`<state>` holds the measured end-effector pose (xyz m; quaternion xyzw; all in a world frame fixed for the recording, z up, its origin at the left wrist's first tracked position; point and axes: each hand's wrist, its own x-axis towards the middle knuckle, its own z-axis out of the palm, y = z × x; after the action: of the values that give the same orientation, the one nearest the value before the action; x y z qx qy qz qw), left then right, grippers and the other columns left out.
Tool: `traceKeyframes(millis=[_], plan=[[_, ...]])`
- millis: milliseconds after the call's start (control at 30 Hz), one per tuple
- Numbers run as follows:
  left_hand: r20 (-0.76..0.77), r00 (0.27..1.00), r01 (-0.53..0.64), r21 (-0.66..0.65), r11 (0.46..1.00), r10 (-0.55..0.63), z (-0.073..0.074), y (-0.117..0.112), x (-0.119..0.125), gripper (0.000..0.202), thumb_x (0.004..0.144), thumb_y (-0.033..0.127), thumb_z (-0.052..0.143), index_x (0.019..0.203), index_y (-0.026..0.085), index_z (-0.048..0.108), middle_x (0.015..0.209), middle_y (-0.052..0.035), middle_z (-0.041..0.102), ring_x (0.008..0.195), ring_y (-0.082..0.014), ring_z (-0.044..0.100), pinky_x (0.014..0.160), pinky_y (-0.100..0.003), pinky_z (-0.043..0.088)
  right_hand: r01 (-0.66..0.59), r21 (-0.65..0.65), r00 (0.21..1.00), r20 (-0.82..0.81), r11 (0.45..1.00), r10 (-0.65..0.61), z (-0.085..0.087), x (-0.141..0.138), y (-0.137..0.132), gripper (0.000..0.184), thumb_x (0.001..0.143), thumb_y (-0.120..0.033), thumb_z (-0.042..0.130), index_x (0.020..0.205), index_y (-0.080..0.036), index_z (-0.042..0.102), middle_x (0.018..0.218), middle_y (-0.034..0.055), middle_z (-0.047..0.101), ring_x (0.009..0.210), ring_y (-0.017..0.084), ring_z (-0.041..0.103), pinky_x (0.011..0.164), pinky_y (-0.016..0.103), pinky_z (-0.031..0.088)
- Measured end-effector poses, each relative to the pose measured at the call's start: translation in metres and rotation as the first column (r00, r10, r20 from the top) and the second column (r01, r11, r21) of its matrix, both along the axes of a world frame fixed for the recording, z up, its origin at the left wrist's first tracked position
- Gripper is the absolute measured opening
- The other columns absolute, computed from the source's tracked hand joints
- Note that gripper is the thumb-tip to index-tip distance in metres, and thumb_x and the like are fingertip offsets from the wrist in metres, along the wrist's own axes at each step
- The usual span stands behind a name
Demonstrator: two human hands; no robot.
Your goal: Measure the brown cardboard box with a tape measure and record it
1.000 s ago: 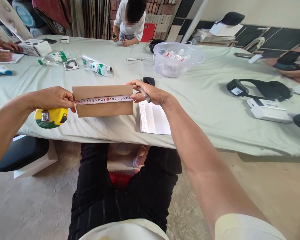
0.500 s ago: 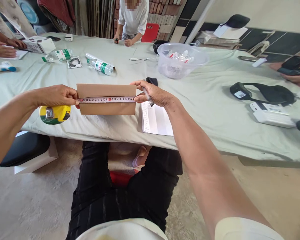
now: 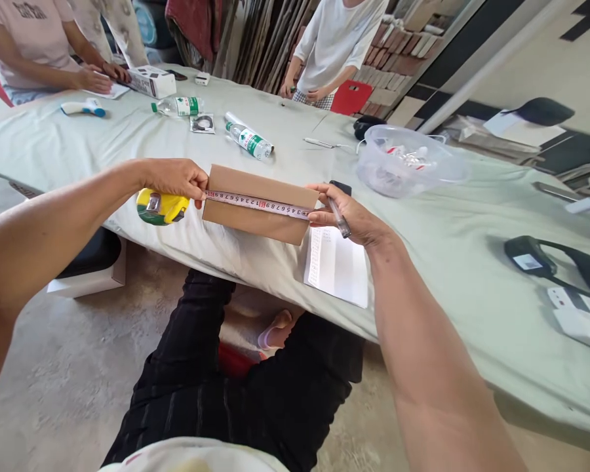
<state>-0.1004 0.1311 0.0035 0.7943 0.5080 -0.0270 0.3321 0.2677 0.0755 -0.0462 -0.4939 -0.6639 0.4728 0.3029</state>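
A brown cardboard box [image 3: 255,226] is held up over the table's front edge between my two hands. Along its face lies the pulled-out blade of a tape measure [image 3: 160,208], whose yellow and green case hangs below my left hand. My left hand [image 3: 179,180] is closed, pinching the blade at the box's left end. At the right end, my right hand [image 3: 344,213] presses the blade's tip against the box with thumb and fingers. That same hand also carries a pen [image 3: 339,218]. Below it lies a sheet of paper with writing [image 3: 337,269].
Two bottles, one of them a green-labelled water bottle [image 3: 250,140], lie beyond the box. A clear plastic basin [image 3: 408,180] holds wrapped items. A black headset [image 3: 528,255] and a white box [image 3: 585,321] sit right. Other people stand or sit at the far side.
My view has turned and tilted, so the table and things on it appear shifted right and slanted. Both hands keep their hold on the box and tape measure.
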Motion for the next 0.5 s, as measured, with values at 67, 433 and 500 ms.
traceKeyframes(millis=[67,433,500], plan=[[-0.006,1.0,0.024,0.026,0.999,-0.024,-0.002,0.0,-0.001,0.013,0.067,0.031,0.066,0.068,0.019,0.068,0.068,-0.0011,0.067,0.054,-0.0135,0.055,0.049,-0.021,0.034,0.003,-0.002,1.0,-0.006,1.0,-0.003,-0.002,0.0,0.001,0.066,0.062,-0.044,0.083,0.121,-0.034,0.055,0.121,0.0007,0.061,0.104,0.021,0.062,0.08,0.036,0.06],[-0.024,1.0,0.005,0.062,0.998,-0.004,-0.024,-0.028,-0.02,0.024,0.072,0.042,0.061,0.077,0.02,0.071,0.058,0.002,0.062,0.052,-0.0133,0.052,0.051,-0.021,0.037,0.099,0.143,0.99,-0.113,0.985,-0.083,-0.014,-0.01,-0.036,0.052,0.08,-0.07,0.055,0.111,-0.029,0.053,0.145,0.0058,0.048,0.095,0.019,0.068,0.084,0.039,0.058],[-0.036,0.999,0.001,0.074,0.997,0.002,-0.034,-0.038,-0.025,0.031,0.074,0.045,0.06,0.09,0.021,0.073,0.076,0.001,0.072,0.065,-0.0147,0.06,0.058,-0.019,0.042,0.105,0.182,0.986,-0.144,0.978,-0.079,-0.026,-0.013,-0.042,0.05,0.079,-0.068,0.058,0.111,-0.03,0.052,0.151,0.0051,0.041,0.113,0.022,0.063,0.089,0.04,0.056]])
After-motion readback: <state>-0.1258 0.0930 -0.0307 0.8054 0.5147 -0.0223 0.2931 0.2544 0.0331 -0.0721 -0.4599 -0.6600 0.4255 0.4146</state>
